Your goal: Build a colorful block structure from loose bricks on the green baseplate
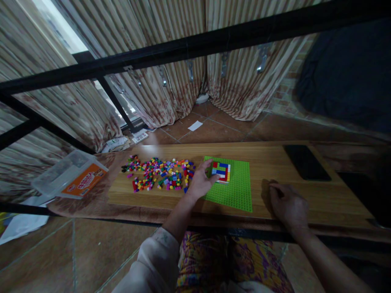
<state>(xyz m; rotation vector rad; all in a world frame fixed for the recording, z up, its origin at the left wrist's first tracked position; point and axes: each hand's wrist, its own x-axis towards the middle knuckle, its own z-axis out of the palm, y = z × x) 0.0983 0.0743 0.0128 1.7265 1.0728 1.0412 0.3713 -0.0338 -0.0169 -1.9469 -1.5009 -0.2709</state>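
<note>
Brick build (221,173), multicoloured, sits on green baseplate (236,197), toward far side; likely light and stiff, hard plastic, smooth-sided, apt to split at seams if pried; best hold: opposite side walls, low down. Left hand (200,180) over baseplate's left part, thumb and fingers parted, thumb by build's near-left corner; contact cannot be told. Right hand (288,204) loosely curled at wooden board (259,162), right of baseplate; whether it holds anything, cannot tell.
</note>
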